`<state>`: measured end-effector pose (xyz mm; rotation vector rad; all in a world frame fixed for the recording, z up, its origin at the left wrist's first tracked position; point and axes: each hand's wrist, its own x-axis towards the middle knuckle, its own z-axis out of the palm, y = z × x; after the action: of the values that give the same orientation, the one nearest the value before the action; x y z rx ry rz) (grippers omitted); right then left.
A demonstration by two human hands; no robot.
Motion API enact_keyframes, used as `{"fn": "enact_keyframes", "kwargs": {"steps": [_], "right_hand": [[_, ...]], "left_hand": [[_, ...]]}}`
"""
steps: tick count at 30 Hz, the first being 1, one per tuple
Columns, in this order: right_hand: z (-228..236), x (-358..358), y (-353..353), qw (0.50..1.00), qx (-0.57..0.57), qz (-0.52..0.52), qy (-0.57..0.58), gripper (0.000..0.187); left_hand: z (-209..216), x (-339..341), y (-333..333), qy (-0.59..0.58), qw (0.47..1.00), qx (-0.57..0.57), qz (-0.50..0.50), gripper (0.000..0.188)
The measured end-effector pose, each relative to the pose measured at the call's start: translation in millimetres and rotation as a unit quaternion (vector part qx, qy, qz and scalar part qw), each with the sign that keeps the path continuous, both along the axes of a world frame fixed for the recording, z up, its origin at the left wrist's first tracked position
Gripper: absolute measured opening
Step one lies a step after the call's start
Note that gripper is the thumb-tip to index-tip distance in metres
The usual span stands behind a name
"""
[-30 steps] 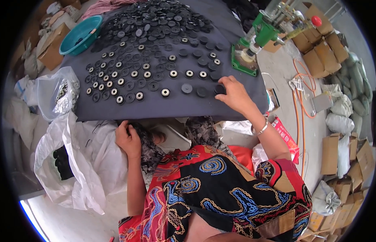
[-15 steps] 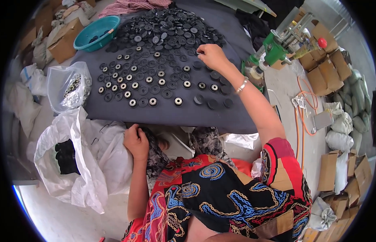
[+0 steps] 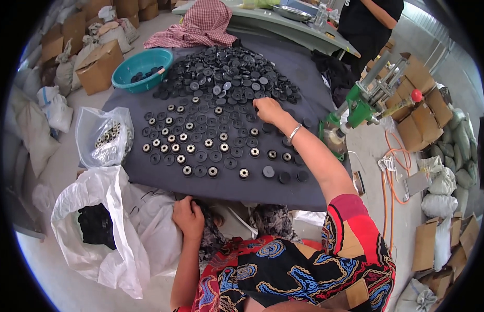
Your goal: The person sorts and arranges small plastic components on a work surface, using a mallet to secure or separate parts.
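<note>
My right hand reaches over the grey-covered table, fingertips pinched at the near edge of a heap of black plastic discs. Whatever lies between those fingertips is too small to make out. Nearer to me, rows of black rings are laid out, and several hold metal bearings in their centres. Plain black caps sit to the right of them, below my right forearm. My left hand is curled closed at the table's front edge, its palm side hidden.
At the far left stands a teal basin with a few discs. A clear bag of bearings rests at the left edge, above a white sack. A green hand press stands right. Beyond, a person stands by another table.
The view has tilted up, bringing the back table and the person into sight. My right hand stays at the heap's near edge, fingers still pinched. My left hand keeps its place.
</note>
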<state>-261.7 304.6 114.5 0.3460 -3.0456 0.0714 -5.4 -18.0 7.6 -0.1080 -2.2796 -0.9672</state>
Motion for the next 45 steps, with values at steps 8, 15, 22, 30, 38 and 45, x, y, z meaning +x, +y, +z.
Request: {"fn": "enact_keyframes", "kwargs": {"steps": [8, 15, 22, 30, 38, 45], "right_hand": [[6, 2, 10, 0.983, -0.166, 0.064, 0.041, 0.032], [16, 12, 5, 0.996, -0.090, 0.010, 0.003, 0.035], [28, -3, -3, 0.984, 0.138, 0.031, -0.112, 0.033], [42, 3, 38, 0.998, -0.044, -0.002, -0.033, 0.035], [30, 4, 36, 0.997, -0.021, -0.024, -0.066, 0.038], [22, -2, 37, 0.997, -0.002, -0.042, -0.068, 0.037]], "left_hand": [[3, -4, 1, 0.007, 1.000, -0.009, -0.005, 0.015], [1, -4, 2, -0.005, 1.000, 0.001, 0.003, 0.011], [-1, -3, 0, 0.005, 1.000, -0.009, 0.003, 0.016], [0, -4, 0, 0.003, 1.000, -0.001, 0.005, 0.016], [0, -4, 1, -0.004, 1.000, 0.003, 0.002, 0.016], [3, -4, 2, 0.002, 1.000, 0.002, 0.001, 0.015]]}}
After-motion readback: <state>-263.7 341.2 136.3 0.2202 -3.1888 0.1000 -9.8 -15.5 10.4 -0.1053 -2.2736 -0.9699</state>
